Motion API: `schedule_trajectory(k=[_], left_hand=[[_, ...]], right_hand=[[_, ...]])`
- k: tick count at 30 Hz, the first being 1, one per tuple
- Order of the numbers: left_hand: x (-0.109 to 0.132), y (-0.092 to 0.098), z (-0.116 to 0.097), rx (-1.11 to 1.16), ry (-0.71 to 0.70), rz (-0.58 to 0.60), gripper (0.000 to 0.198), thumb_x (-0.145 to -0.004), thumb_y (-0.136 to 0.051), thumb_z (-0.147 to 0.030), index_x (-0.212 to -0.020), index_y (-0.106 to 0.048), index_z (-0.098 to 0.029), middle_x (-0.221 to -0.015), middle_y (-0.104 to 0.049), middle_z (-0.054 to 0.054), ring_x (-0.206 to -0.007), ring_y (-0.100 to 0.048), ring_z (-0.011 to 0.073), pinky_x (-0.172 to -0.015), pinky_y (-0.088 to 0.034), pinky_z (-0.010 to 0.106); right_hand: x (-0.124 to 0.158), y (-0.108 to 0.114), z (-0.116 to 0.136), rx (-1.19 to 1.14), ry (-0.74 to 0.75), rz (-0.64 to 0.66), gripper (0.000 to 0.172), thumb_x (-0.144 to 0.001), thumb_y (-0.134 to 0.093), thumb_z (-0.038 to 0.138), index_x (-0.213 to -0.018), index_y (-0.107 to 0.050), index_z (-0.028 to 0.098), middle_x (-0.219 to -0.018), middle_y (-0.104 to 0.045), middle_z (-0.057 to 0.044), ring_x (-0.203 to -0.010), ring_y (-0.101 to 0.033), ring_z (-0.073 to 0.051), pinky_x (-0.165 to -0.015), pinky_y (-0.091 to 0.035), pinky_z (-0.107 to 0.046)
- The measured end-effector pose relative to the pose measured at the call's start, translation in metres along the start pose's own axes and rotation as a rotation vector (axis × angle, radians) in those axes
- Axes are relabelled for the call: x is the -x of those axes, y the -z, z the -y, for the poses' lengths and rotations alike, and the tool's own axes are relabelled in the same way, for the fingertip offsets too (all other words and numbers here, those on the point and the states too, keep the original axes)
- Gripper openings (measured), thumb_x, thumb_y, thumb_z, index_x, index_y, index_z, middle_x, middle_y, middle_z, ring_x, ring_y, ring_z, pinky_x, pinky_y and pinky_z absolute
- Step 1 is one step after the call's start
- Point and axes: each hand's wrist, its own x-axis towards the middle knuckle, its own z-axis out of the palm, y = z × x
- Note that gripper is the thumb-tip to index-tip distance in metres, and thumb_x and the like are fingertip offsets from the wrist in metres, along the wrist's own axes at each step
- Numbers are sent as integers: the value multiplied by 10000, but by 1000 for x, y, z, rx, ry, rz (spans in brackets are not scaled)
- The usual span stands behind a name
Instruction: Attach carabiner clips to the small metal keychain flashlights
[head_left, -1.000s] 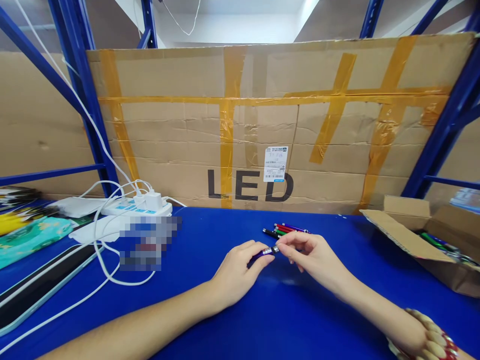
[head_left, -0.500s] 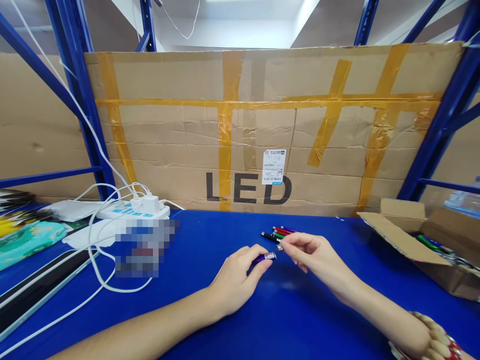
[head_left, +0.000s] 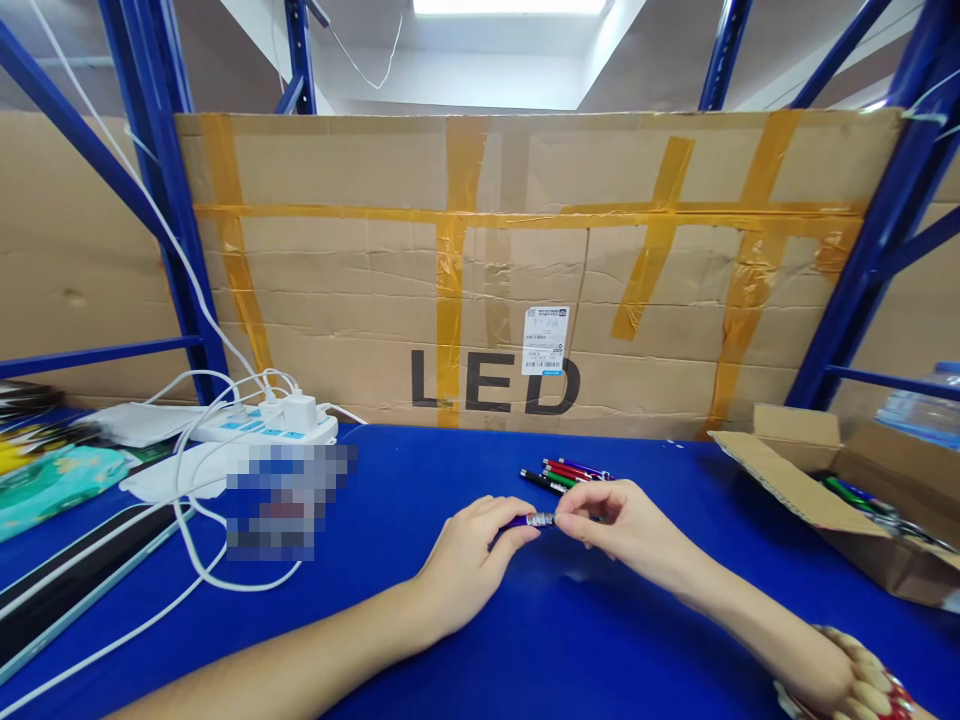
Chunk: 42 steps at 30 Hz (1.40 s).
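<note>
Low over the blue tabletop, my left hand (head_left: 472, 560) is closed in a pinch around a slim purple pen-shaped tube (head_left: 538, 520) with a silver, ringed end pointing right. My right hand (head_left: 622, 525) pinches a small silver end piece, mostly hidden by the fingertips, against that silver end. The two hands nearly meet at the tube. Just behind my right hand lie several slim pens (head_left: 555, 473) in black, green, red and blue, partly covered by the fingers.
An open cardboard box (head_left: 847, 500) with pens inside stands at the right. A white power strip (head_left: 262, 425) and looping white cables are at the left, near a teal packet (head_left: 67, 480). A large cardboard panel (head_left: 360, 300) closes off the back of the table (head_left: 465, 665).
My right hand has moved slightly left and down, bringing the small silver piece from just apart to the tube's end. The view has tilted slightly.
</note>
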Motion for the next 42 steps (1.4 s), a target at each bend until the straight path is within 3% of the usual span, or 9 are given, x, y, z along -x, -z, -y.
schedule_trajectory(k=[5,11,22,27,33,42], left_hand=[[1,1,1,-59,-75,52,200,-883,-428,-281,-943,-610,-222,-868,-646,5,-798,-541,149,-736,-415,247],[2,1,4,-146,-155,112,210,-889,-408,-269,-914,-609,-212,-821,-641,8,-755,-516,150,-700,-411,241],[0,1,3,-144,-46,133,214,-888,-409,-298,-957,-602,-233,-917,-655,0,-803,-550,154,-738,-420,253],[-1,0,2,-128,45,116,213,-879,-426,-314,-998,-586,-238,-942,-645,12,-835,-579,162,-748,-431,269],[1,1,0,-107,-59,163,217,-890,-401,-264,-1004,-581,-228,-974,-654,8,-886,-591,155,-797,-432,250],[7,-1,3,-218,-139,158,229,-891,-381,-267,-975,-588,-214,-922,-665,23,-838,-616,161,-753,-454,232]], right_hand=[[-3,0,-5,-34,-62,68,261,-580,-687,392,-567,-607,143,-456,-477,46,-429,-359,-57,-421,-307,-190],[0,-4,-7,-18,-64,94,156,-605,-659,294,-555,-623,151,-489,-541,29,-481,-432,-82,-499,-364,-207],[3,-6,-3,-163,-308,116,359,-567,-714,483,-628,-606,146,-446,-436,62,-406,-327,-44,-342,-219,-151],[1,-3,-4,-187,-275,99,367,-582,-709,486,-610,-596,138,-456,-429,62,-421,-334,-37,-347,-221,-136],[-1,-4,-10,-66,-202,119,307,-585,-693,428,-584,-587,140,-492,-497,38,-410,-408,-51,-313,-258,-137],[-1,-11,-22,-23,-176,119,252,-627,-658,390,-584,-605,147,-422,-442,65,-330,-320,-27,-291,-268,-141]])
